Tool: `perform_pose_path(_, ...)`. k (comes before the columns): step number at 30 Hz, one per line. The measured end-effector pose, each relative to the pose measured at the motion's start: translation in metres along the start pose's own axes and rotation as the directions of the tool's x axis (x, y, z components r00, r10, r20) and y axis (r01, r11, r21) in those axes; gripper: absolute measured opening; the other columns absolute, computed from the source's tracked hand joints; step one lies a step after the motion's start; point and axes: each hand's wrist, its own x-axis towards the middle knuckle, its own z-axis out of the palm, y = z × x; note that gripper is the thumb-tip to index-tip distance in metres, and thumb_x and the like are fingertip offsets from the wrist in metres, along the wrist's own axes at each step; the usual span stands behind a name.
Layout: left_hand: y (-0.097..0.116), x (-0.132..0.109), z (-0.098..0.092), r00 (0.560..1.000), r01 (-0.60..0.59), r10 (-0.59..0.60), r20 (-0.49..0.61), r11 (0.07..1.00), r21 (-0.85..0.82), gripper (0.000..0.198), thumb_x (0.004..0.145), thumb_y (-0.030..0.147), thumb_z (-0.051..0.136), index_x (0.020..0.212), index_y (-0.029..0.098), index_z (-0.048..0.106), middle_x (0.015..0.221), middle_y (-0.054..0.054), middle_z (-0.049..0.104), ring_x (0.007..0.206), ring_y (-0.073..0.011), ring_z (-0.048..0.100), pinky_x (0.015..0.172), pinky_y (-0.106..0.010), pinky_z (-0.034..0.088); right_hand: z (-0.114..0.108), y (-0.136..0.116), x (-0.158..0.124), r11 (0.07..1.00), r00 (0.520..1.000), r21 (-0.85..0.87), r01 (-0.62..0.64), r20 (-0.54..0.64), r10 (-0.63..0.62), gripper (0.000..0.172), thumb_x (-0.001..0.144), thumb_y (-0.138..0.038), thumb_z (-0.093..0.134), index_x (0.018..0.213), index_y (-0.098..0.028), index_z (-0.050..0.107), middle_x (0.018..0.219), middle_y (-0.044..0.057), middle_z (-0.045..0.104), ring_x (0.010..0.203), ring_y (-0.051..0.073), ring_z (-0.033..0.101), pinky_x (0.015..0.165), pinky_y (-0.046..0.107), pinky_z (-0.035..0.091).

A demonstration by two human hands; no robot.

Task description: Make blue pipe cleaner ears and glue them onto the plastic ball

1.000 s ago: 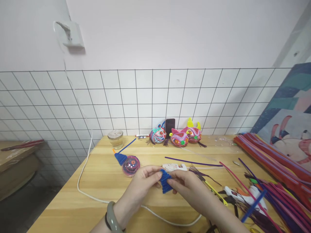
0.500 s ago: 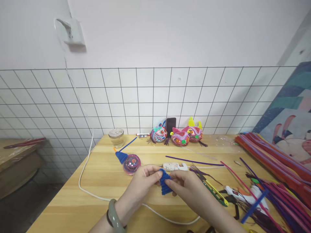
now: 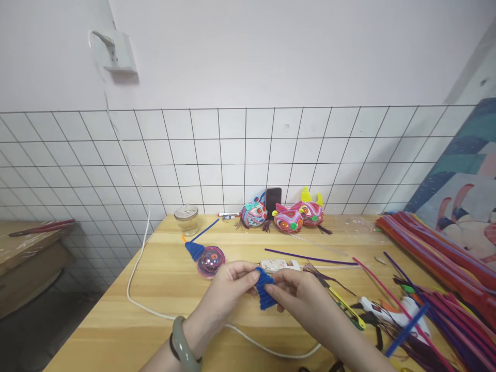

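Between my two hands is a small blue triangle of fuzzy pipe cleaner, bent back and forth in rows. My left hand pinches its upper left edge with thumb and forefinger. On the other side, the thumb and fingers of my right hand close on its right edge. A similar blue triangle with an orange tip lies to the left, touching a round pink and purple piece with a shiny dome. Just behind my hands rests a white glue gun, partly covered by my fingers.
Decorated fuzzy animal figures and a phone stand by the tiled wall. A lidded glass jar is at back left. A white cable crosses the table. Rightward lie a yellow-green cutter, another glue gun and pipe cleaner bundles.
Both hands keep their hold on the blue pipe cleaner triangle, which has shifted very slightly. The whole view has moved a few pixels.
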Motion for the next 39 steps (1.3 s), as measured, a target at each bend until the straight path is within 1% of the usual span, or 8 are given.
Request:
perform_pose_path(8,-0.001,0.000,-0.001,0.999,-0.035,0.036,-0.013,0.999,0.029,0.023,0.067,0.035,0.071,0.074,0.013,0.070,0.063,-0.003,0.066,0.059,-0.0113,0.054,0.059,-0.023,0.041,0.003,-0.002,0.000,1.000,0.999,0.019,0.014,-0.036,-0.013,0.022,0.079,-0.031,0.051,0.074,-0.014,0.064,0.059,0.004,0.064,0.053,0.015,0.057,0.050,0.024,0.043)
perform_pose_path(11,-0.001,0.000,-0.001,1.000,-0.026,0.026,0.000,1.000,0.008,0.022,0.069,0.034,0.070,0.080,0.015,0.070,0.068,-0.003,0.067,0.061,-0.0113,0.056,0.061,-0.023,0.042,0.000,-0.006,0.000,0.999,0.999,0.039,0.030,-0.046,-0.028,0.020,0.079,-0.031,0.053,0.072,-0.015,0.064,0.058,0.003,0.064,0.052,0.015,0.056,0.049,0.023,0.043)
perform_pose_path(15,0.002,-0.002,0.002,0.996,-0.051,0.055,0.066,0.997,-0.055,0.026,0.069,0.030,0.070,0.092,0.018,0.070,0.076,-0.004,0.070,0.068,-0.0122,0.059,0.064,-0.022,0.044,-0.002,-0.002,0.003,0.956,0.997,0.290,0.052,-0.069,-0.034,0.023,0.076,-0.039,0.059,0.075,-0.016,0.063,0.067,0.004,0.068,0.059,0.016,0.061,0.054,0.025,0.049)
perform_pose_path(19,0.008,-0.006,0.007,0.991,-0.086,0.093,0.097,0.994,-0.072,0.023,0.065,0.025,0.074,0.088,0.020,0.072,0.078,-0.003,0.072,0.072,-0.0124,0.061,0.068,-0.021,0.044,-0.002,0.004,0.008,0.899,0.998,0.439,0.004,-0.054,0.022,0.032,0.070,-0.047,0.065,0.079,-0.016,0.063,0.072,0.004,0.068,0.059,0.015,0.063,0.054,0.025,0.049)
perform_pose_path(23,0.009,-0.005,0.007,0.994,-0.072,0.074,0.075,0.997,-0.027,0.024,0.064,0.029,0.074,0.084,0.015,0.073,0.076,-0.006,0.072,0.072,-0.0159,0.062,0.070,-0.025,0.046,-0.002,0.003,0.008,0.904,0.999,0.428,-0.008,-0.027,0.021,0.036,0.069,-0.049,0.066,0.081,-0.015,0.063,0.071,0.004,0.068,0.058,0.015,0.063,0.054,0.025,0.048)
perform_pose_path(28,0.007,-0.003,0.006,0.997,-0.047,0.044,0.057,0.997,0.060,0.030,0.064,0.032,0.073,0.087,0.014,0.073,0.076,-0.007,0.072,0.070,-0.0187,0.062,0.071,-0.030,0.046,-0.007,0.003,0.008,0.920,0.993,0.380,0.098,-0.094,-0.067,0.032,0.076,-0.048,0.060,0.081,-0.016,0.063,0.074,0.004,0.066,0.070,0.016,0.061,0.063,0.025,0.049)
perform_pose_path(33,0.007,-0.006,0.011,0.990,-0.075,0.056,0.126,0.986,0.147,0.025,0.068,0.029,0.067,0.087,0.014,0.073,0.077,-0.007,0.071,0.072,-0.0193,0.061,0.073,-0.031,0.046,-0.009,0.006,0.009,0.926,0.993,0.368,0.089,-0.109,-0.053,0.031,0.078,-0.046,0.057,0.081,-0.016,0.062,0.075,0.004,0.063,0.069,0.016,0.058,0.063,0.026,0.047)
perform_pose_path(39,0.005,-0.009,0.014,0.996,-0.076,0.063,0.064,0.972,0.224,0.018,0.070,0.024,0.063,0.080,0.014,0.074,0.069,-0.005,0.068,0.063,-0.0161,0.057,0.063,-0.028,0.046,-0.007,-0.001,0.005,0.970,0.987,0.212,0.118,-0.132,-0.091,0.022,0.080,-0.036,0.051,0.071,-0.016,0.056,0.066,0.000,0.054,0.062,0.014,0.051,0.059,0.023,0.042)
